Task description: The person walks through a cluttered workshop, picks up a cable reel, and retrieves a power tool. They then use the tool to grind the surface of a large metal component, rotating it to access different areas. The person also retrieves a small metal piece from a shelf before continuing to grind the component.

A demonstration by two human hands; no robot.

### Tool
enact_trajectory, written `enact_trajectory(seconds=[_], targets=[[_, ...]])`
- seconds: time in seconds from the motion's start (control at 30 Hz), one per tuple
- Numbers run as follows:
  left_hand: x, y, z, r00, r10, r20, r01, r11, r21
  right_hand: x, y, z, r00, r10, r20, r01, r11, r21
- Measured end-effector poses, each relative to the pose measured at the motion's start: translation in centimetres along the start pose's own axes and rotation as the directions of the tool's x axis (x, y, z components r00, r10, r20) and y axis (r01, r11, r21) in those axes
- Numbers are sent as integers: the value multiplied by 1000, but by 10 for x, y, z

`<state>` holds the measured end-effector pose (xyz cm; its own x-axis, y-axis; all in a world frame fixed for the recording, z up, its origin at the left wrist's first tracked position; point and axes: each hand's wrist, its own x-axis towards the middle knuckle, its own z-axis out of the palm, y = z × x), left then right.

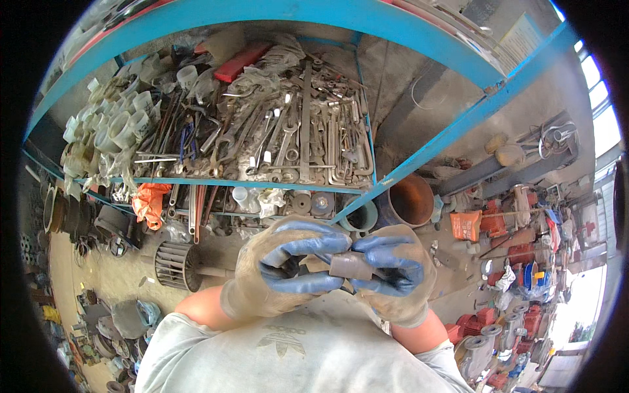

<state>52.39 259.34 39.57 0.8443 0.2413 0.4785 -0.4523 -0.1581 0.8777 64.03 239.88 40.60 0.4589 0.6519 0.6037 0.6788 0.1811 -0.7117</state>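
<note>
I see the left hand [278,265] & right hand [393,268] both pinching a small brown metal part [350,265] at frame centre; it seems mid-work, the wrench shelf [216,182] above untouched.

Your gloved left hand [282,265] and right hand [393,272] covered most of the small brown metal piece [350,265] between them, so its full shape could not be told. Your shirt [295,354] hid the floor below. The tools on the blue shelf [262,131] overlapped too densely to separate.

blue metal shelving [393,23] over dusty concrete floor [118,275]
</note>
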Motion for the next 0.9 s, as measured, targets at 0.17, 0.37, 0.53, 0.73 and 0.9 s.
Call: enact_trajectory(seconds=[0.17, 0.37, 0.53, 0.73, 0.9], targets=[[-3, 0, -5, 998, 50, -47, -48, 998, 38, 6, 2, 13, 998, -55, -28, 57, 993, 102], [-7, 1, -12, 988, 115, -101, -108, 991, 74, 7, -4, 21, 990, 139, 10, -137, 956, 261], [-7, -4, -18, 987, 137, -89, -136, 991, 19, 10, -6, 31, 965, 263, -8, -241, 898, 368], [-8, -9, -22, 994, 45, -102, -46, 999, -5, 6, 2, 39, 970, 241, -25, -213, 897, 388], [-9, -8, -28, 996, -62, -61, 64, 997, 31, 4, 13, 44, 984, 178, -16, -168, 951, 259]])
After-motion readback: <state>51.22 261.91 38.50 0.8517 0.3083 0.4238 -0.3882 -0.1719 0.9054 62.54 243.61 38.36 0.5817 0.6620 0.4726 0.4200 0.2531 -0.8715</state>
